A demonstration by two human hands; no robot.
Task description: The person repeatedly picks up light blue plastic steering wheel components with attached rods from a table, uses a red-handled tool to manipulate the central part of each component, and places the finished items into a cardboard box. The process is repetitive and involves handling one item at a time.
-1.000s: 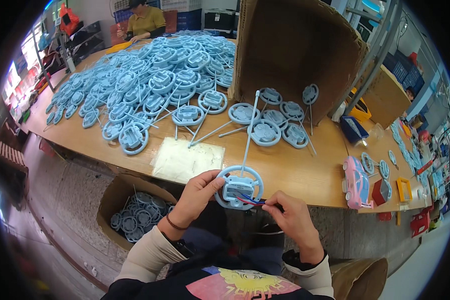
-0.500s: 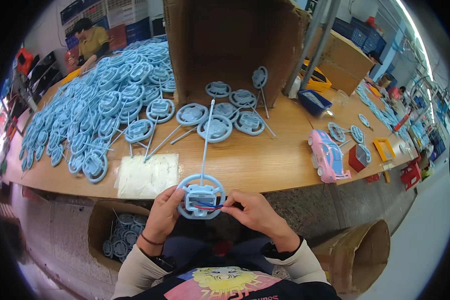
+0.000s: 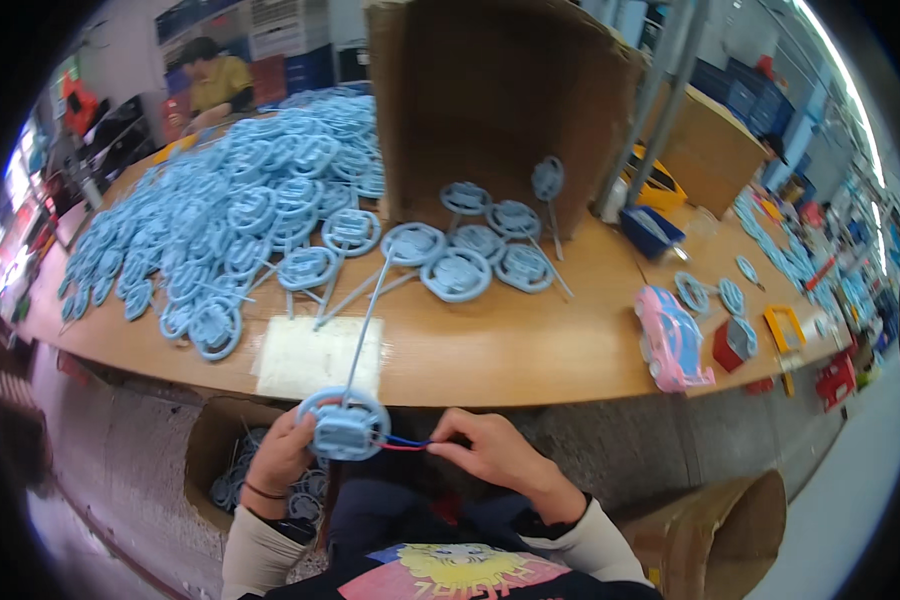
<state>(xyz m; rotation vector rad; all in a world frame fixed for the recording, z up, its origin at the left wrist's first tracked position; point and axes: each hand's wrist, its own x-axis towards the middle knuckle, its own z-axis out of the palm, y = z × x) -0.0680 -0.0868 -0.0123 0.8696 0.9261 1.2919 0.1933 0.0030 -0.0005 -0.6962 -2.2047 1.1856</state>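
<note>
My left hand [image 3: 278, 460] grips the rim of a light-blue plastic toy steering wheel [image 3: 348, 432], whose thin rod points away over the table. Red and blue wires [image 3: 404, 442] run out from the wheel's right side. Their far ends are pinched between the thumb and fingers of my right hand [image 3: 490, 452], which holds them stretched a little apart from the wheel. Both hands are in front of the table's near edge. A whitish flat sheet [image 3: 320, 358] lies on the table just beyond the wheel.
A large heap of blue wheels [image 3: 230, 200] covers the table's left. Several more lie before an open cardboard box [image 3: 500, 110]. To the right are a pink toy car [image 3: 670, 338] and a blue bin [image 3: 652, 232]. Cardboard boxes [image 3: 705, 530] stand below; a person [image 3: 215, 85] sits far left.
The wheel has moved left and turned, so its open compartment no longer faces me. My right hand has drawn the wires out sideways, farther from the wheel. The whole view has shifted slightly.
</note>
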